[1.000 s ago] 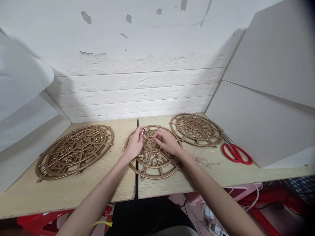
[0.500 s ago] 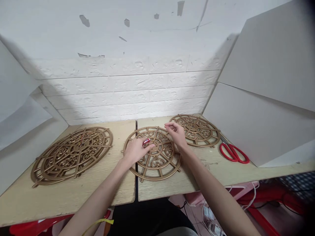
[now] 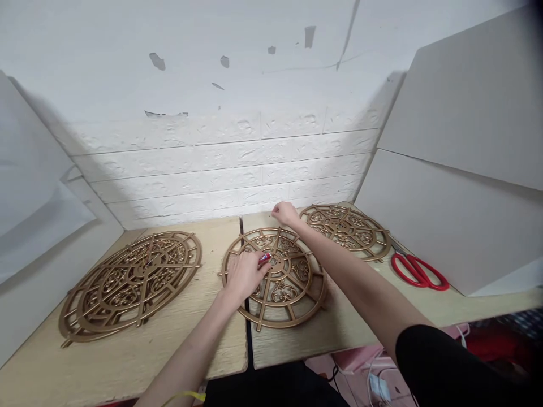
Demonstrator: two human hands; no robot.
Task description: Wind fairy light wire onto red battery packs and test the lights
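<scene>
My left hand (image 3: 246, 274) rests on the left part of the middle gold openwork disc (image 3: 283, 293), which lies flat across the gap between two table boards. Between its thumb and fingers shows a small red piece with a blue and white mark (image 3: 264, 258); its far end is hidden. Just beyond the disc's far edge, my right hand (image 3: 285, 213) is raised with fingertips pinched together. Whatever those fingertips hold is too fine to make out. A similar gold disc (image 3: 365, 237) lies beside my right forearm.
Stacked gold discs (image 3: 139, 277) lie on the left board. Red-handled scissors (image 3: 419, 272) rest at the right, near a white panel (image 3: 418, 215). A white brick-patterned wall (image 3: 229, 169) closes off the back. Cables (image 3: 375, 370) hang below the table's front edge.
My right hand has moved from over the middle disc's right far edge, leftward and away from me, its fingers drawing into a pinch. My left hand stays on the disc. The view has tilted up slightly.
</scene>
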